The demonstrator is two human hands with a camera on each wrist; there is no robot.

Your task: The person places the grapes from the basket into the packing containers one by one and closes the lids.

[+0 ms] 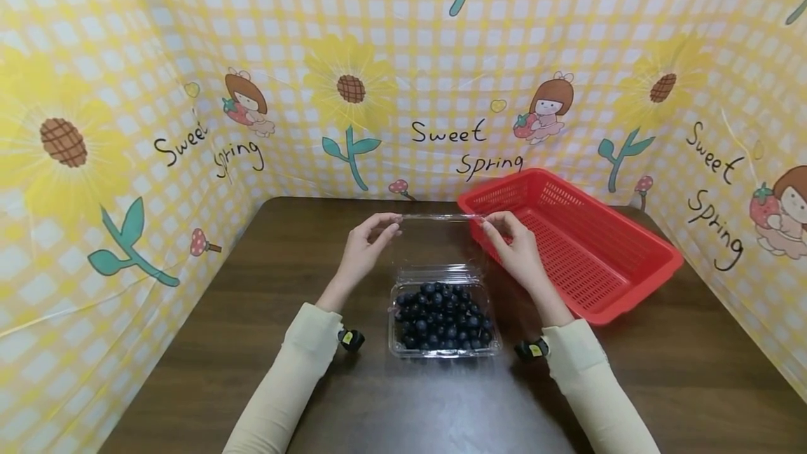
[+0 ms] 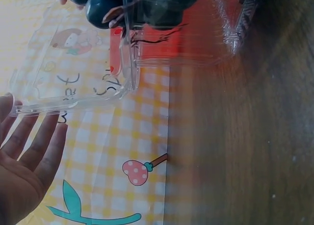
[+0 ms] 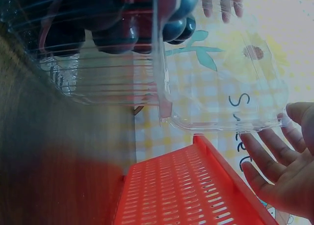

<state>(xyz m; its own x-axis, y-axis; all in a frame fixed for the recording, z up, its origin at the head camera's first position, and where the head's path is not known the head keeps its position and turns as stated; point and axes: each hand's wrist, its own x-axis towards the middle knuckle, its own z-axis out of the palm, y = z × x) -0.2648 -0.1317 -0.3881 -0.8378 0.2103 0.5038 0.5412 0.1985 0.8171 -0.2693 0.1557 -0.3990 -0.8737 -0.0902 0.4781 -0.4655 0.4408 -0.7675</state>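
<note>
A clear plastic clamshell box stands on the table, its base heaped with blueberries [image 1: 441, 317]. The hinged lid [image 1: 439, 216] is raised upright at the back of the box. My left hand [image 1: 368, 240] pinches the lid's upper left corner between thumb and fingers. At the opposite corner, my right hand [image 1: 513, 244] holds the lid in the same way. Seen from the left wrist, the lid [image 2: 73, 100] rises beside the berries, with thumb and fingers at its edge. In the right wrist view, the thumb and fingers meet the lid [image 3: 221, 122] at its corner.
A red perforated plastic basket [image 1: 630, 303] lies at an angle to the right, close behind my right hand. Brown wood-look tabletop [image 1: 252, 356] surrounds the box. A yellow checked cloth [image 1: 403, 90] with printed flowers hangs behind and along both sides.
</note>
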